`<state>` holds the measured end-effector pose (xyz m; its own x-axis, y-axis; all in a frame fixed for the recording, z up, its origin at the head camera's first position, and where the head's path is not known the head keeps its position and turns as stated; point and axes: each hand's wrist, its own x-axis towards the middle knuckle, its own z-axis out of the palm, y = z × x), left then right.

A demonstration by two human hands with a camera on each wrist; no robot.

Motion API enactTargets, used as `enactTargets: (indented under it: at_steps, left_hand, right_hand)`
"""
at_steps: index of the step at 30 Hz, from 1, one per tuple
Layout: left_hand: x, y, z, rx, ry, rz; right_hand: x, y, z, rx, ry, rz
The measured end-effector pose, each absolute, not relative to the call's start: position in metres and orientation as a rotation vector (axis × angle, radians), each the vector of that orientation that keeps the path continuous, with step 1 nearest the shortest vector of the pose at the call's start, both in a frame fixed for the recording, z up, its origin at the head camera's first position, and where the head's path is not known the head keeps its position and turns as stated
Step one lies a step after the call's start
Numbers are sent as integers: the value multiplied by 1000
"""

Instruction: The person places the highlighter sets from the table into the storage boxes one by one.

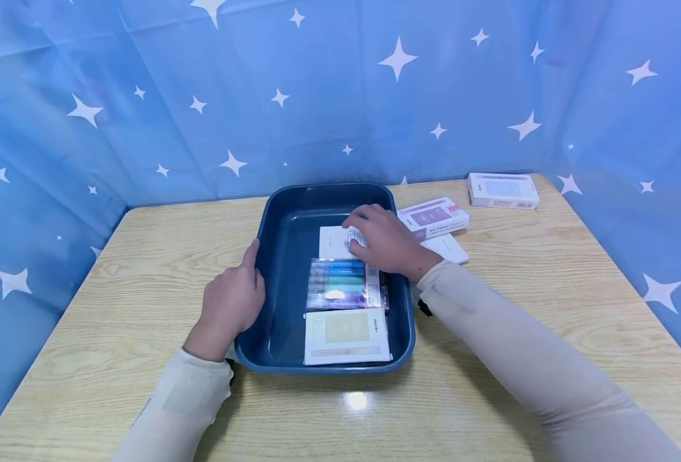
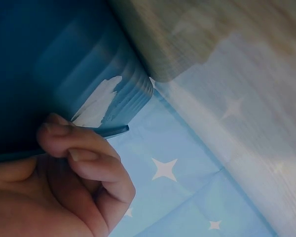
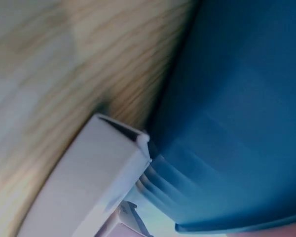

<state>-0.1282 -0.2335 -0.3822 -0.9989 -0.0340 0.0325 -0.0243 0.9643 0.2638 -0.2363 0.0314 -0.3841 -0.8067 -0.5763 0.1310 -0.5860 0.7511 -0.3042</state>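
My left hand (image 1: 233, 298) holds the left rim of a dark blue plastic bin (image 1: 283, 369), one finger straight along the edge. In the left wrist view its other fingers (image 2: 103, 168) curl against the bin's outer wall. Reaching over the bin's right rim, my right hand (image 1: 383, 240) grips a white cardboard box (image 1: 331, 242) inside the bin, thumb and fingers at its right end. In front of that box lies a clear pack of coloured pens (image 1: 337, 282). A white box with a yellow panel (image 1: 346, 337) sits nearest the front wall.
Right of the bin, a white box with a purple panel (image 1: 433, 217) overlaps another white box (image 1: 447, 248) on the wooden table (image 1: 519, 276). One more box (image 1: 502, 190) stands at the back right. A blue star-patterned curtain (image 1: 329, 83) hangs behind and beside the table.
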Motion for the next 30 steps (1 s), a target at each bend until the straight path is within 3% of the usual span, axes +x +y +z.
enactTargets:
  at_steps: [17, 30]
  left_hand:
    - [-128, -234, -382, 33, -3075, -387]
    - [-127, -234, -383, 20, -3066, -398]
  right_hand:
    - [-217, 80, -366, 873, -2668, 768]
    - [-217, 113, -375, 687, -2716, 869]
